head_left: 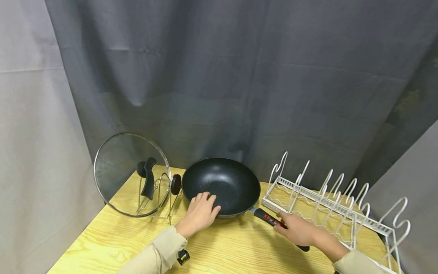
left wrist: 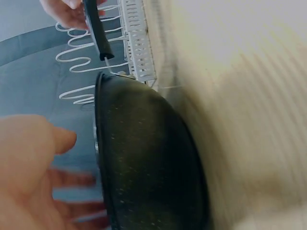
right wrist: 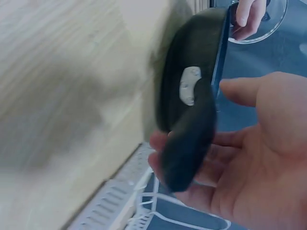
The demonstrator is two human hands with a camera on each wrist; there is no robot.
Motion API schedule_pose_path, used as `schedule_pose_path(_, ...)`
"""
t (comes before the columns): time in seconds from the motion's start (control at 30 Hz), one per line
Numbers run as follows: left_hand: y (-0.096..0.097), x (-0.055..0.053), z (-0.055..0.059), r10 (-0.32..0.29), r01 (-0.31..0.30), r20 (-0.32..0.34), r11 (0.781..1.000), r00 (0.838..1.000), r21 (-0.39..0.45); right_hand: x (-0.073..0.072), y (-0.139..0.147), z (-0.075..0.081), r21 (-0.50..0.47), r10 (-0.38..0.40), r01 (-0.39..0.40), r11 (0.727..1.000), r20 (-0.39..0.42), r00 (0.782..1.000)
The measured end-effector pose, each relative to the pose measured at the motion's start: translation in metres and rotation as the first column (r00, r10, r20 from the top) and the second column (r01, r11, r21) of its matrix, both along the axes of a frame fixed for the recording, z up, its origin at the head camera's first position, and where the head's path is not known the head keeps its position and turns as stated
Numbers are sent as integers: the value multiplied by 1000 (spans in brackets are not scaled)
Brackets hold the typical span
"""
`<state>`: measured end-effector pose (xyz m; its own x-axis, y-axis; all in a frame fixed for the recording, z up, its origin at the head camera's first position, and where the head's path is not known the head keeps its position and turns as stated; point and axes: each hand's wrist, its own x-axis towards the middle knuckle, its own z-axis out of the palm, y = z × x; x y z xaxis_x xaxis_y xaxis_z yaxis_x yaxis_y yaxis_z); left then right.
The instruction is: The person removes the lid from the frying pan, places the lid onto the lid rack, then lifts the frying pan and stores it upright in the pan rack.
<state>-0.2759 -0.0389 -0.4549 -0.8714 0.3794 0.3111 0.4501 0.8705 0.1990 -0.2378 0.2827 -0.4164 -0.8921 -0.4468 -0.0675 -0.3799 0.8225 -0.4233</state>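
Note:
A black wok [head_left: 222, 182] sits on the wooden table, its long black handle [head_left: 265, 217] with red lettering angled toward the lower right. My left hand [head_left: 200, 213] is over the wok's near left rim. In the left wrist view, the left hand's fingers [left wrist: 72, 179] are spread and fairly straight beside that rim, holding nothing. My right hand [head_left: 299, 230] has the handle; the right wrist view shows its fingers [right wrist: 206, 172] curled beneath the handle, with the thumb on the near side, by the handle's wok end.
Left of the wok, a glass lid [head_left: 119, 171] with a black knob leans upright in a wire stand [head_left: 169, 207]. A white wire rack [head_left: 308, 198] with several upright loops stands on the right, beside my right hand. A grey curtain [head_left: 205, 76] hangs behind the table.

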Motion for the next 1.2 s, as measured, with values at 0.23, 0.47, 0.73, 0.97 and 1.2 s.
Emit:
schedule_pose_path(0.23,-7,1,-13,144,-143,-5,988,990,53,7,18,-20,-228,49,-17,974,140,989)
schedule_pose_path(0.47,-7,5,-17,274,-284,109,954,956,93,7,27,-31,-447,77,102,889,365,928)
schedule_pose_path(0.73,-6,0,-17,282,-303,195,949,939,84,5,32,-39,-499,111,130,857,424,899)
schedule_pose_path(0.97,-7,-5,-18,288,-316,208,942,935,113,9,24,-41,-498,121,130,858,442,889)
schedule_pose_path(1.2,-7,-11,-21,297,-327,204,936,933,130,15,17,-40,-513,120,126,849,419,900)
